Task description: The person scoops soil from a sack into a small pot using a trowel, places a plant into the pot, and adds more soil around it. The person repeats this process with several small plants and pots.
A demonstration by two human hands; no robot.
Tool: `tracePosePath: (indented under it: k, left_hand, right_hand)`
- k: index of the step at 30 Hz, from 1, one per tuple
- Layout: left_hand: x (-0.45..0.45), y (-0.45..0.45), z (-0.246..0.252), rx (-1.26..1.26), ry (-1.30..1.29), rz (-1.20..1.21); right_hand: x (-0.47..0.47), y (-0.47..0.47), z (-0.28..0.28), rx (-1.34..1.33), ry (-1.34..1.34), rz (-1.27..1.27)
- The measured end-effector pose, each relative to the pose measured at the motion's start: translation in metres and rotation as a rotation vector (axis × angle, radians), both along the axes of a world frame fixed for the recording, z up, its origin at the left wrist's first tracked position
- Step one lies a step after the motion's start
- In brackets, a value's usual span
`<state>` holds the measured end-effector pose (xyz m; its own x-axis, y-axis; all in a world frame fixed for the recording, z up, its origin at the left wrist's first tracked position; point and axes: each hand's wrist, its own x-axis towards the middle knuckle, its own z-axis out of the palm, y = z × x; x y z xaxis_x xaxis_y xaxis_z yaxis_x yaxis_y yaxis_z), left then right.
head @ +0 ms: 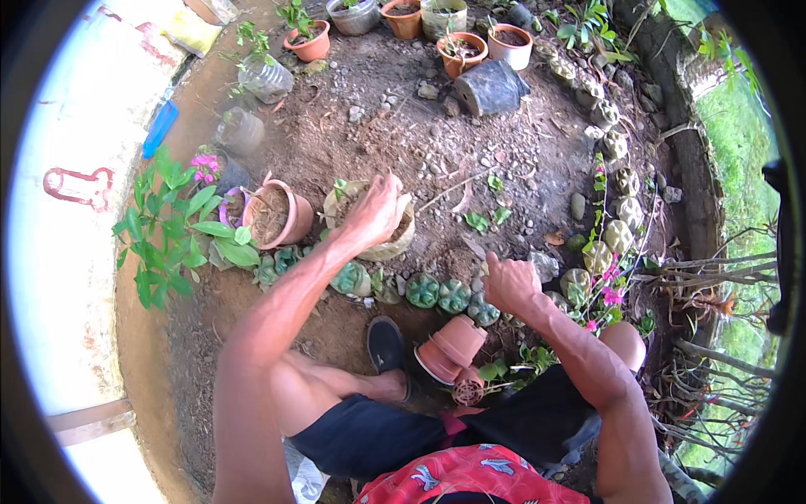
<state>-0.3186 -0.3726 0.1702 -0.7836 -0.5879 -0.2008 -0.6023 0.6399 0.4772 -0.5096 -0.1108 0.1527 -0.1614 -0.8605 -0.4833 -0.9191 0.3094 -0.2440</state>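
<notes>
My left hand (378, 213) is over a pale round planter (391, 247) of soil, its fingers bent down at the far rim. What the fingertips touch is hidden by the hand. A small green sprout (340, 189) rises at the planter's left side. My right hand (513, 285) is to the right, above the bottle edging, with its fingers curled. Whether it holds something small cannot be made out. A narrow grey pointed thing (473, 247) lies just beyond its fingers. Loose green leaves (476, 222) lie on the soil ahead.
Upturned green plastic bottles (422, 290) edge the bed before me. A tilted terracotta-coloured pot (277, 214) stands left. Stacked plastic pots (450, 349) lie between my legs. A black pot (492, 88) lies tipped farther back, near several potted plants. A log (686, 151) borders the right.
</notes>
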Motion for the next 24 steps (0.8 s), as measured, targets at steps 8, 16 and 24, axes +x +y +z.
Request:
tracePosePath:
  k: [8,16,24]
  left_hand:
    - [-0.013,0.032,-0.068,-0.013,-0.051,0.415]
    - [-0.017,0.029,-0.079,-0.161,-0.133,0.529]
    - [-0.010,0.024,-0.088,0.576,0.546,0.961]
  right_hand:
    - [-0.019,0.043,-0.025,-0.086,-0.075,-0.026]
    - [-0.038,0.075,-0.041,-0.199,-0.214,-0.220]
    - [-0.002,0.049,0.022,-0.525,-0.543,-0.409]
